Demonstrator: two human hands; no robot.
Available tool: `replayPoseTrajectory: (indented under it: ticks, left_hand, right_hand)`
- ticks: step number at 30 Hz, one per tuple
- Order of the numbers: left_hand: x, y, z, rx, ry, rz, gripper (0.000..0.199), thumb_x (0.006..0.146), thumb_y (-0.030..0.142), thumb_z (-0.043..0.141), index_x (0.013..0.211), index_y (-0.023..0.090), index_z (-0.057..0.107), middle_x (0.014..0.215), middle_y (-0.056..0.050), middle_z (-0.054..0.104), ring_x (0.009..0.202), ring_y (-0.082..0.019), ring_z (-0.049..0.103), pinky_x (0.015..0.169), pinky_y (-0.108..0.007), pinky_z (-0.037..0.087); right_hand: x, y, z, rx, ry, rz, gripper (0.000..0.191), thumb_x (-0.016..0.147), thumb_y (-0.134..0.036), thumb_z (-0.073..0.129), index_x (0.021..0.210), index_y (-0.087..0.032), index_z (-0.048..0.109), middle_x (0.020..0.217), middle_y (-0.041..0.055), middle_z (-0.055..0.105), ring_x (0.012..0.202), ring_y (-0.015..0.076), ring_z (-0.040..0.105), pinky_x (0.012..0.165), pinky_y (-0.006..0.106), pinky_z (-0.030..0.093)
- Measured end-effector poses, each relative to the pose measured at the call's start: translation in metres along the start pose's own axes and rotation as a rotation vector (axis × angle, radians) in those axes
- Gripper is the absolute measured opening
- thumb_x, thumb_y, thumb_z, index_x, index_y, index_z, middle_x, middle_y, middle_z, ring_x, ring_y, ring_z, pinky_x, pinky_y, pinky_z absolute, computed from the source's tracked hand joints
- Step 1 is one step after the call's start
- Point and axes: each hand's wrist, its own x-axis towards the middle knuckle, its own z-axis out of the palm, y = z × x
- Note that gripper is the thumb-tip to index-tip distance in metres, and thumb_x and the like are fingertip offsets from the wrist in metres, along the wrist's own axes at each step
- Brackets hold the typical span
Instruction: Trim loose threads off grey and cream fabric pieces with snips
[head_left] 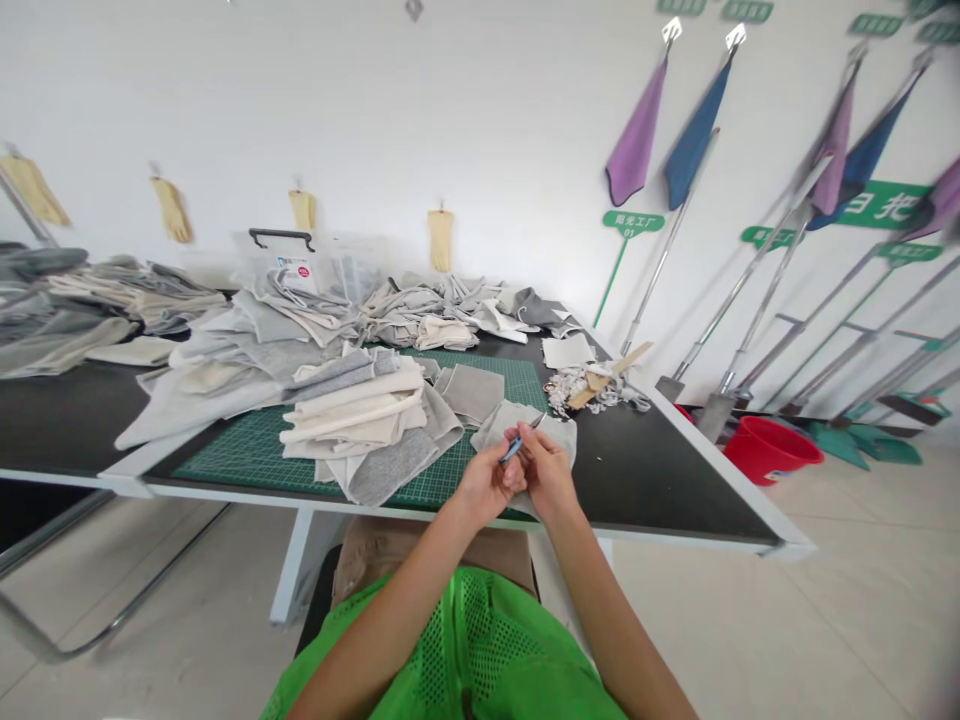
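We see the left hand [486, 482] closed around a small blue-handled tool [513, 448], its metal tip pointing away from the person, above a grey cloth piece [562, 432]. The right hand [547, 472] meets it, fingers curled close to the tool; whether they grip the tool or the cloth, we cannot tell. Both hands work just inside the front edge of the table [675, 490], with the forearms crossing that edge. The cloth overlaps the right side of a green cutting mat [232, 450]. Close on the left, a stack of folded cloths [360, 405] reaches almost to the front edge, so we find little room there. To the right, bare black tabletop runs out to the white side edge, beyond which a red bucket [772, 450] stands. Behind the cloth, a heap of scraps [600, 388] lies near that side edge.
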Motion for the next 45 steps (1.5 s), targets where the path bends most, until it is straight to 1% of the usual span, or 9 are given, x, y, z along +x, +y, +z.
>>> replayPoseTrajectory:
  ticks: [11, 15, 20, 24, 28, 33, 37, 42, 45]
  left_hand:
    - [0.0005, -0.0011, 0.0002, 0.017, 0.056, -0.009, 0.022, 0.086, 0.027, 0.051, 0.070, 0.013, 0.056, 0.043, 0.002, 0.042, 0.041, -0.008, 0.031, 0.046, -0.021, 0.028]
    - [0.0007, -0.0016, -0.0007, 0.023, 0.040, -0.003, 0.017, 0.085, 0.026, 0.052, 0.076, 0.013, 0.058, 0.045, 0.002, 0.043, 0.042, -0.009, 0.033, 0.047, -0.022, 0.028]
    - [0.0007, -0.0009, -0.0006, -0.009, 0.030, -0.016, 0.021, 0.087, 0.025, 0.048, 0.073, 0.012, 0.057, 0.043, 0.001, 0.043, 0.041, -0.009, 0.032, 0.046, -0.022, 0.027]
    - [0.0011, -0.0012, -0.0011, 0.004, 0.024, -0.003, 0.016, 0.086, 0.027, 0.050, 0.082, 0.014, 0.058, 0.043, 0.002, 0.044, 0.041, -0.010, 0.033, 0.047, -0.022, 0.028]
    - [0.0018, -0.0023, -0.0024, 0.017, 0.018, 0.000, 0.019, 0.086, 0.029, 0.051, 0.078, 0.013, 0.058, 0.042, 0.002, 0.043, 0.040, -0.010, 0.032, 0.046, -0.022, 0.027]
    - [0.0019, -0.0027, -0.0033, 0.015, 0.018, 0.004, 0.018, 0.087, 0.028, 0.049, 0.084, 0.013, 0.059, 0.043, 0.002, 0.045, 0.041, -0.010, 0.033, 0.047, -0.022, 0.028]
    - [0.0016, -0.0021, -0.0029, 0.010, 0.015, -0.002, 0.020, 0.087, 0.028, 0.049, 0.078, 0.013, 0.058, 0.043, 0.002, 0.044, 0.041, -0.009, 0.031, 0.047, -0.022, 0.027]
    - [0.0008, -0.0020, -0.0023, 0.040, 0.004, 0.014, 0.021, 0.086, 0.027, 0.050, 0.073, 0.012, 0.057, 0.044, 0.001, 0.045, 0.042, -0.009, 0.034, 0.048, -0.023, 0.028]
    - [0.0006, -0.0018, -0.0019, 0.038, 0.006, 0.009, 0.020, 0.085, 0.028, 0.052, 0.072, 0.013, 0.057, 0.044, 0.002, 0.044, 0.042, -0.009, 0.033, 0.048, -0.023, 0.029]
  right_hand:
    - [-0.0023, -0.0036, 0.0020, -0.014, -0.019, 0.003, 0.027, 0.060, -0.032, 0.081, 0.080, -0.016, 0.071, 0.084, 0.0067, 0.073, 0.073, 0.0151, 0.068, 0.062, 0.021, 0.054]
    - [-0.0026, -0.0038, 0.0023, -0.030, -0.004, 0.008, 0.026, 0.060, -0.034, 0.080, 0.075, -0.016, 0.069, 0.076, 0.0052, 0.072, 0.058, 0.0117, 0.065, 0.052, 0.019, 0.052]
    - [-0.0019, -0.0028, 0.0011, 0.000, -0.005, 0.013, 0.028, 0.059, -0.030, 0.082, 0.080, -0.016, 0.070, 0.083, 0.0060, 0.073, 0.070, 0.0137, 0.068, 0.061, 0.020, 0.054]
    - [-0.0021, -0.0027, 0.0008, -0.018, -0.002, 0.003, 0.024, 0.061, -0.032, 0.080, 0.076, -0.015, 0.070, 0.074, 0.0044, 0.072, 0.058, 0.0118, 0.065, 0.051, 0.019, 0.052]
    - [-0.0009, -0.0022, 0.0006, -0.013, -0.004, -0.003, 0.028, 0.059, -0.031, 0.082, 0.080, -0.017, 0.071, 0.083, 0.0058, 0.073, 0.072, 0.0160, 0.068, 0.061, 0.022, 0.056]
    - [-0.0004, -0.0012, 0.0001, -0.022, 0.011, -0.007, 0.024, 0.061, -0.031, 0.080, 0.075, -0.015, 0.070, 0.074, 0.0047, 0.072, 0.057, 0.0119, 0.065, 0.051, 0.018, 0.052]
    - [-0.0024, -0.0027, 0.0011, 0.010, -0.013, 0.006, 0.026, 0.061, -0.030, 0.081, 0.081, -0.016, 0.070, 0.083, 0.0056, 0.073, 0.073, 0.0140, 0.068, 0.065, 0.021, 0.055]
    - [-0.0026, -0.0026, 0.0016, -0.009, -0.002, -0.001, 0.022, 0.063, -0.031, 0.080, 0.075, -0.015, 0.070, 0.074, 0.0042, 0.072, 0.058, 0.0112, 0.064, 0.052, 0.018, 0.052]
    - [-0.0016, -0.0018, 0.0015, 0.012, 0.004, 0.005, 0.026, 0.061, -0.030, 0.081, 0.081, -0.016, 0.070, 0.081, 0.0054, 0.073, 0.068, 0.0130, 0.067, 0.061, 0.019, 0.055]
